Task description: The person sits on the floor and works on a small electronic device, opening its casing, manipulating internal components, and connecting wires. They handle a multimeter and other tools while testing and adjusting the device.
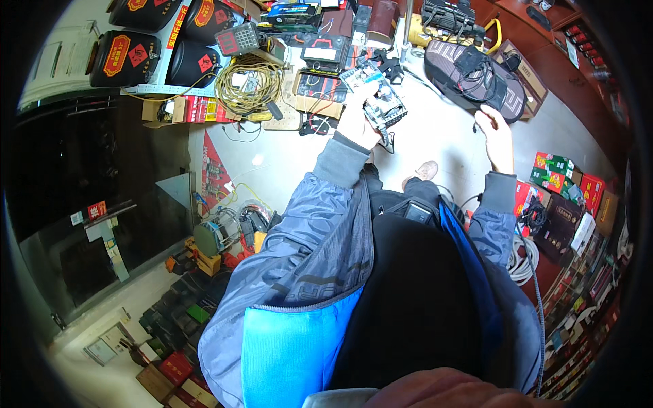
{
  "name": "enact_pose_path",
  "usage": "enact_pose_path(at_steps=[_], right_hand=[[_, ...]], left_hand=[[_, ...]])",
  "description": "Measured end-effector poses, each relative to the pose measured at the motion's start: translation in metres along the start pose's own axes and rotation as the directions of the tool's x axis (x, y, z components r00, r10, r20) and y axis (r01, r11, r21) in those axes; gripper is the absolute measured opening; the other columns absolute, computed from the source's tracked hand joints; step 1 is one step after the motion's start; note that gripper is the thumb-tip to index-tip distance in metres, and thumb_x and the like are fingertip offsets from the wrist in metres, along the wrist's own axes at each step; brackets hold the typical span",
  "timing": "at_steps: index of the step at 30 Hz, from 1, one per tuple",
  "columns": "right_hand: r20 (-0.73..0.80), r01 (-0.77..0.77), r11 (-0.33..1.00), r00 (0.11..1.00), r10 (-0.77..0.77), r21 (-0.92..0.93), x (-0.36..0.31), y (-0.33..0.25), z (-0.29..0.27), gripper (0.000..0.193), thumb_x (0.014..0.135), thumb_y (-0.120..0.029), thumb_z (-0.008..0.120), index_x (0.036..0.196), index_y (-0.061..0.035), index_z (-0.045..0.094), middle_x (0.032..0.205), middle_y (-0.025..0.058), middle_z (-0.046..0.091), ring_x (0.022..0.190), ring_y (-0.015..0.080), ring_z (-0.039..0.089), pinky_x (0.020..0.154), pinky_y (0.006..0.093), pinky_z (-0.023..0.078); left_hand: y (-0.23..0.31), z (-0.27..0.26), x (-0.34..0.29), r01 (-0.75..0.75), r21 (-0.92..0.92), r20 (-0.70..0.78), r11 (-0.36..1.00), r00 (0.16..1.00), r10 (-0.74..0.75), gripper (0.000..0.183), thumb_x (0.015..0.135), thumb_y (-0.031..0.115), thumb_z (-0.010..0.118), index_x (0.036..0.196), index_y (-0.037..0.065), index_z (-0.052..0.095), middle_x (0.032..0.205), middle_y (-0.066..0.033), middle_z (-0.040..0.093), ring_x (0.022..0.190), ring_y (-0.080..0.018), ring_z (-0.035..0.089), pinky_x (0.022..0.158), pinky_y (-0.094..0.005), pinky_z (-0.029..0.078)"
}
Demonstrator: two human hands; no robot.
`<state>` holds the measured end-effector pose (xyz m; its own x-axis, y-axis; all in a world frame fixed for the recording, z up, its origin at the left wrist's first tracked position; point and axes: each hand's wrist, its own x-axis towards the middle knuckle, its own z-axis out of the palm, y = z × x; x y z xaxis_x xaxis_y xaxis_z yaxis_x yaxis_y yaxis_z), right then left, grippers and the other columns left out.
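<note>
My left hand is closed around the edge of a circuit board assembly with dark connectors and pale parts. It holds the board up and tilted over the pale floor, and a short dark cable hangs below it. Apart from it on the right, my right hand is raised with its fingers curled together. A small dark piece shows at its fingertips; its kind is too small to make out. Just beyond that hand lies a long, dark, rounded, ribbed object with a black adapter and coiled cable on top.
Batteries and loose wires crowd the far side. A coiled yellowish cable lies beside black jars on a rack at far left. A yellow-framed machine stands at the back. Red and green boxes are stacked right.
</note>
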<state>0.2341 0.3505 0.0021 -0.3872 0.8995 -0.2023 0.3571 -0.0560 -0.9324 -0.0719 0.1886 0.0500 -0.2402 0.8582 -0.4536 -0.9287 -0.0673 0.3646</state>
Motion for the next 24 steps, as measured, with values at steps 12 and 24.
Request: enact_pose_path(at_steps=[12,24], right_hand=[[0.356,-0.029,0.939,0.929,-0.100,0.341,0.008,-0.001,-0.075,0.033,0.104,-0.021,0.060,0.123,0.0044,0.067,0.114,0.0094,0.072,0.101,0.0144,0.066,0.092,0.0283,0.051],[0.482,-0.162,0.887,0.873,-0.076,0.433,0.069,-0.054,-0.055,0.025,0.105,-0.021,0.058,0.100,0.0010,0.069,0.086,0.0023,0.067,0.077,0.0095,0.062,0.071,0.0244,0.050]], left_hand=[[-0.113,0.097,0.069,-0.145,0.096,0.016,0.985,0.989,0.144,0.023,0.100,0.019,0.066,0.118,0.006,0.062,0.111,-0.0128,0.072,0.106,-0.0284,0.072,0.093,-0.0446,0.062],[-0.153,0.164,0.124,-0.202,0.161,0.021,0.966,0.979,0.202,0.024,0.097,0.013,0.067,0.118,0.001,0.065,0.107,-0.0096,0.072,0.095,-0.0209,0.072,0.085,-0.0376,0.060]])
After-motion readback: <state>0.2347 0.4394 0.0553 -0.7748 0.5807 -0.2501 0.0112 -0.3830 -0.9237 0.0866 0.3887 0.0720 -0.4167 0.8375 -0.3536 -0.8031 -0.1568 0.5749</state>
